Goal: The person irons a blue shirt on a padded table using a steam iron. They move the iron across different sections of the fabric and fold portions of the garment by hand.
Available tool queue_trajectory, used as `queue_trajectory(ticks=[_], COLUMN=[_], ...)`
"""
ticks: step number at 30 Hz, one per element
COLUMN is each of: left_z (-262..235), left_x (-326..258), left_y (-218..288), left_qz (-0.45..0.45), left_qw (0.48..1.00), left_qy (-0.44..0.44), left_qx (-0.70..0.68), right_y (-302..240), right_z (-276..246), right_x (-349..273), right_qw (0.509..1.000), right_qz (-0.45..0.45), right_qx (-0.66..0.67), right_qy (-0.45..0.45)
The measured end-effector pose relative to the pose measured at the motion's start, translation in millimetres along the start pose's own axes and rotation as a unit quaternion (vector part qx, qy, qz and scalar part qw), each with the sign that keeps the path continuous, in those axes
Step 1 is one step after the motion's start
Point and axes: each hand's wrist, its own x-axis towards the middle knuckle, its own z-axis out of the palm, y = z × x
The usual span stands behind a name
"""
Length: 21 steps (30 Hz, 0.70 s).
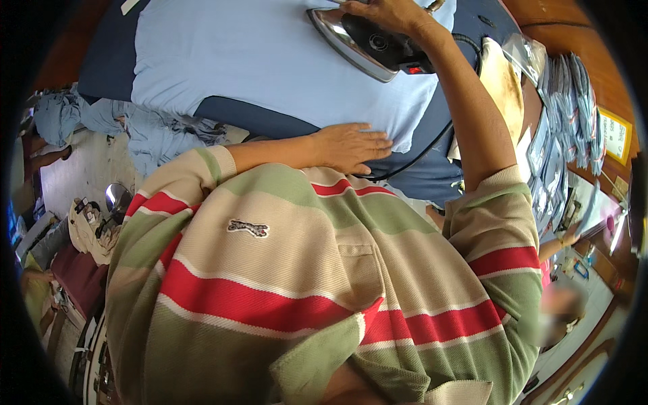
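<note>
A light blue garment [236, 54] lies spread over a dark blue padded ironing table [260, 120]. On its upper right part rests an electric iron [368, 44] with a shiny metal soleplate and a red lit switch. My right hand [388, 12] is closed round the iron's handle at the top edge of the view, partly cut off. My left hand [351, 147] lies flat, fingers stretched out to the right, on the near edge of the garment at its lower right corner.
A black cord [422, 154] curves along the table's right side. Beside it hangs a cream cloth [503, 91] with brown marks. Several packed blue garments [563, 115] are stacked at the right. Crumpled blue clothes [152, 131] lie at the left. Other people are at both sides.
</note>
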Motion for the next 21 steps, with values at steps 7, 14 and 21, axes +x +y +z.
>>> queue_trajectory(ticks=[7,14,21], left_z=[-74.6,-125.7,-106.0], left_x=[-135.5,-219.2,-231.3], left_y=[-24.3,-35.8,-29.7], left_qz=[-0.128,-0.418,-0.464], left_qw=[0.964,0.83,0.799], left_qy=[0.222,0.21,0.253], left_qx=[0.072,0.305,0.286], right_y=[-68.9,-103.9,-115.3], right_z=[46.1,53.9,56.4], right_x=[-41.7,-67.6,29.7], right_qw=[0.992,0.987,0.996], right_qz=[-0.106,-0.097,-0.067], right_qx=[0.002,-0.01,-0.008], right_qy=[-0.07,-0.125,0.052])
